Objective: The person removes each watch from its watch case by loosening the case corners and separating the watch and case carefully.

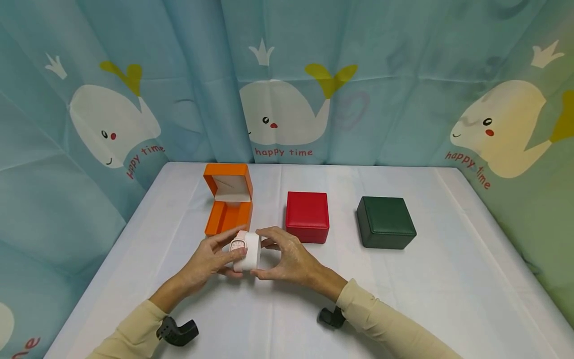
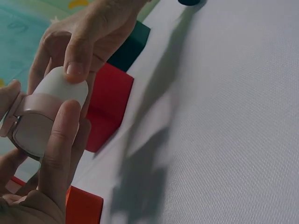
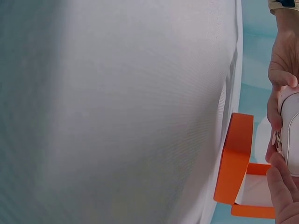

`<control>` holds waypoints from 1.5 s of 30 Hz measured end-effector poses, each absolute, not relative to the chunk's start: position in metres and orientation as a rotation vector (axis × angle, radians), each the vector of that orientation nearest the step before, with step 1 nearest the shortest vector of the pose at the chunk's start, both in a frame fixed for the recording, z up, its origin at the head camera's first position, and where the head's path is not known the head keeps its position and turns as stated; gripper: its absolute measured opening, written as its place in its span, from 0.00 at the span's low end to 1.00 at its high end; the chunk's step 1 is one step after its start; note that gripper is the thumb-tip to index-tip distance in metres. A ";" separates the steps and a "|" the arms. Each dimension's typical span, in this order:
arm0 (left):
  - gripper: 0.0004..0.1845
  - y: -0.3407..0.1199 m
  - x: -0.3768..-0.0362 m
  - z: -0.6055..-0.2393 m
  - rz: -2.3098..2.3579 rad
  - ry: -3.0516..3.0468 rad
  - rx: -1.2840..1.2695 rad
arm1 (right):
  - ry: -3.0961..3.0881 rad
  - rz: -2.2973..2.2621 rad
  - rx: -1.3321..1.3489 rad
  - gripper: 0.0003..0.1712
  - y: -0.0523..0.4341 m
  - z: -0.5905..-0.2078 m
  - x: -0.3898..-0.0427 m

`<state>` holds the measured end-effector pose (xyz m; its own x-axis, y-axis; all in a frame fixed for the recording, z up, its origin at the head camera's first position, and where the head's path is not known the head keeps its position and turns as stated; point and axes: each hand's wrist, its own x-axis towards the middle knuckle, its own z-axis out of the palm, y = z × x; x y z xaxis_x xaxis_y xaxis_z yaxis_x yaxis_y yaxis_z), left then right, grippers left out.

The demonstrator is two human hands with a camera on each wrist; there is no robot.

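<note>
A pink-strapped wristwatch (image 1: 238,243) is wrapped around a white watch cushion (image 1: 253,253), held a little above the table in front of an open orange box (image 1: 216,218). My left hand (image 1: 207,260) grips the watch and cushion from the left, with the thumb across the front. From the other side, my right hand (image 1: 293,257) pinches the cushion's right end between thumb and fingers. In the left wrist view the pale strap (image 2: 43,103) circles the white cushion (image 2: 63,86). The right wrist view cuts off much of the cushion (image 3: 292,135) at its edge.
A closed red box (image 1: 307,215) stands right of the orange one, and a closed dark green box (image 1: 388,222) stands farther right. White cloth (image 1: 448,279) covers the table. A blue-green whale-print curtain (image 1: 385,99) hangs behind and at both sides.
</note>
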<state>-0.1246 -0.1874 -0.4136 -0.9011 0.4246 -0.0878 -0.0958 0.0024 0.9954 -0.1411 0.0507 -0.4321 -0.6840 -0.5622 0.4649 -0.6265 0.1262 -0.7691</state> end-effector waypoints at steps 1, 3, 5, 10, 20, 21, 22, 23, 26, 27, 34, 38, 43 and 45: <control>0.36 -0.188 -0.125 -0.414 1.963 1.919 0.336 | -2.309 1.634 1.224 0.43 0.050 -0.432 -0.141; 0.37 -0.188 -0.124 -0.413 1.972 1.910 0.329 | -2.306 1.639 1.231 0.44 0.050 -0.433 -0.141; 0.37 -0.189 -0.124 -0.413 1.982 1.899 0.329 | -2.301 1.646 1.238 0.45 0.049 -0.433 -0.141; 0.38 -0.190 -0.124 -0.411 1.985 1.895 0.331 | -2.297 1.657 1.244 0.46 0.049 -0.433 -0.141; 0.37 -0.191 -0.124 -0.413 1.946 1.917 0.337 | -2.428 1.596 1.131 0.45 0.048 -0.432 -0.138; 0.37 -0.191 -0.124 -0.413 1.941 1.918 0.339 | -2.439 1.590 1.119 0.45 0.048 -0.431 -0.138; 0.37 -0.191 -0.124 -0.413 1.936 1.920 0.343 | -2.447 1.579 1.111 0.45 0.048 -0.431 -0.138; 0.36 -0.191 -0.125 -0.413 1.933 1.921 0.349 | -2.453 1.569 1.107 0.45 0.048 -0.431 -0.137; 0.36 -0.192 -0.125 -0.413 1.922 1.923 0.374 | -2.465 1.522 1.104 0.44 0.048 -0.431 -0.137; 0.36 -0.193 -0.125 -0.413 1.917 1.920 0.381 | -2.469 1.508 1.107 0.44 0.047 -0.431 -0.137; 0.36 -0.195 -0.124 -0.414 1.896 1.872 0.408 | -2.498 1.488 1.108 0.42 0.047 -0.432 -0.135; 0.35 -0.196 -0.123 -0.414 1.895 1.874 0.411 | -2.495 1.468 1.101 0.42 0.045 -0.432 -0.134; 0.35 -0.196 -0.123 -0.414 1.891 1.875 0.413 | -2.492 1.387 1.080 0.43 0.043 -0.432 -0.132; 0.35 -0.197 -0.124 -0.414 1.884 1.865 0.433 | -2.488 1.364 1.090 0.44 0.043 -0.432 -0.132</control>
